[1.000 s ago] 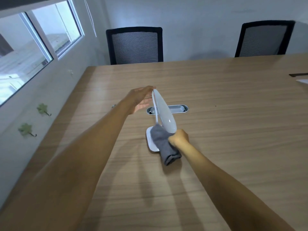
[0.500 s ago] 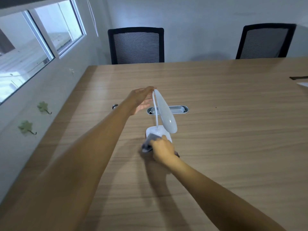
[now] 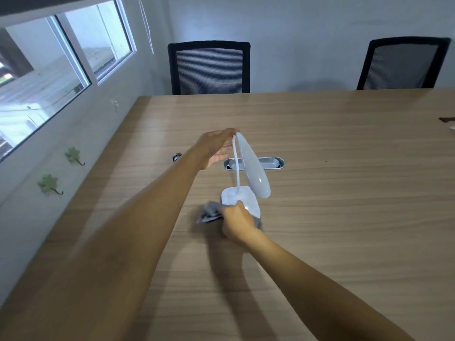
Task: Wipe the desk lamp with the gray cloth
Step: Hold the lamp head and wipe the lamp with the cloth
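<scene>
A small white desk lamp [image 3: 253,168] stands on the wooden table [image 3: 344,217], with a square base, a thin curved neck and an oval head tilted down. My left hand [image 3: 216,147] rests flat against the top of the neck where it meets the head, fingers straight. My right hand [image 3: 237,221] holds the gray cloth [image 3: 210,212] bunched against the near left edge of the lamp base. Part of the cloth is hidden under the hand and is blurred.
An oval metal cable port [image 3: 270,163] is set in the table just behind the lamp. A small dark round thing [image 3: 176,157] lies to the left. Two black mesh chairs [image 3: 209,67] [image 3: 401,65] stand at the far edge. A wall with windows runs along the left.
My right hand dropped with the cloth from the lamp head down to the base and has moved left along its near edge. The left hand has stayed at the top of the neck.
</scene>
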A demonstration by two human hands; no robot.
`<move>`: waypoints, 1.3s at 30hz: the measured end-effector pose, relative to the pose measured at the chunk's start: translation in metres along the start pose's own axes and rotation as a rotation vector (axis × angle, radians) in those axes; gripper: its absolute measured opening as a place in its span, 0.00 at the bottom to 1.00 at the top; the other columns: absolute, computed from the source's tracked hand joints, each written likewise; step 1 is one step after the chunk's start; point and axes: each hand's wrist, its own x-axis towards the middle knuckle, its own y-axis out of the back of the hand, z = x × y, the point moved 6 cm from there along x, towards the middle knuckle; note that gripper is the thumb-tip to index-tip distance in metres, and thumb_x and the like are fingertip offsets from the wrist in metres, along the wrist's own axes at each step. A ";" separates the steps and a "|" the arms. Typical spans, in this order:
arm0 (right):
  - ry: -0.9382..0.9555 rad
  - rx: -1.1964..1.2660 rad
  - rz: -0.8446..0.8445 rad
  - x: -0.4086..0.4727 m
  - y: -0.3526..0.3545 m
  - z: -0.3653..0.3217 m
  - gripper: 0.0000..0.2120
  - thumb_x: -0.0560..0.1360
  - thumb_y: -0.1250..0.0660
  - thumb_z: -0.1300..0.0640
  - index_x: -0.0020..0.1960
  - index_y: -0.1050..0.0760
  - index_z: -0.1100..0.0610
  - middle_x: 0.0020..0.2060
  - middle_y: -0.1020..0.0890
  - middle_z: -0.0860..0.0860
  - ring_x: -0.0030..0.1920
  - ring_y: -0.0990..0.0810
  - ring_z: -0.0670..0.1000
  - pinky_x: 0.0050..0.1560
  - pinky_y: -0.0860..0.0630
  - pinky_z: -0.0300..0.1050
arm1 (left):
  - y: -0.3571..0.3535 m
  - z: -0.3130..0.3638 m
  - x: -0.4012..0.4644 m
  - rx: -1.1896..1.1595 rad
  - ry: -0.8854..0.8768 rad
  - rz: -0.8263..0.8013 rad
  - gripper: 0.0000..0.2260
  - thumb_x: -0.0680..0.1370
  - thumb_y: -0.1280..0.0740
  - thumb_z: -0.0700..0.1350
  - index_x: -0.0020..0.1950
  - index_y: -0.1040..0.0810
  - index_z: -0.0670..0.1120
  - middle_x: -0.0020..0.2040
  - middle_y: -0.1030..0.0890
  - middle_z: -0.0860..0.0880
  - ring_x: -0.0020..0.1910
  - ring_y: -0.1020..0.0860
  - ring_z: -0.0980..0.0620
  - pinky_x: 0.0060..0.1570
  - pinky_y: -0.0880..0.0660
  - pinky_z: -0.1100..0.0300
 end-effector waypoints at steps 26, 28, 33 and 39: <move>-0.021 0.066 -0.061 0.025 0.005 -0.004 0.12 0.73 0.39 0.59 0.52 0.20 0.56 0.38 0.23 0.50 0.41 0.30 0.55 0.44 0.31 0.41 | -0.001 0.001 -0.002 -0.022 0.008 -0.019 0.07 0.73 0.28 0.49 0.47 0.20 0.48 0.48 0.18 0.50 0.48 0.19 0.53 0.40 0.24 0.62; -0.043 0.299 -0.112 0.026 0.014 0.005 0.08 0.70 0.40 0.53 0.41 0.22 0.50 0.31 0.23 0.43 0.41 0.25 0.54 0.42 0.29 0.40 | -0.001 0.001 -0.002 -0.025 0.013 -0.016 0.07 0.73 0.28 0.49 0.48 0.20 0.48 0.48 0.18 0.50 0.50 0.19 0.51 0.42 0.24 0.61; -0.309 0.599 -0.055 0.031 0.046 0.071 0.05 0.73 0.34 0.57 0.38 0.25 0.53 0.37 0.22 0.47 0.37 0.24 0.47 0.36 0.28 0.39 | -0.002 0.001 -0.003 -0.032 0.008 -0.008 0.06 0.74 0.29 0.48 0.47 0.21 0.48 0.47 0.19 0.50 0.50 0.20 0.51 0.43 0.24 0.61; -0.611 0.378 0.091 0.020 0.056 0.134 0.17 0.72 0.37 0.59 0.59 0.24 0.62 0.56 0.19 0.59 0.56 0.20 0.60 0.43 0.29 0.42 | -0.002 0.002 -0.004 -0.016 0.005 0.003 0.07 0.73 0.29 0.48 0.48 0.20 0.48 0.46 0.18 0.50 0.48 0.19 0.53 0.46 0.24 0.60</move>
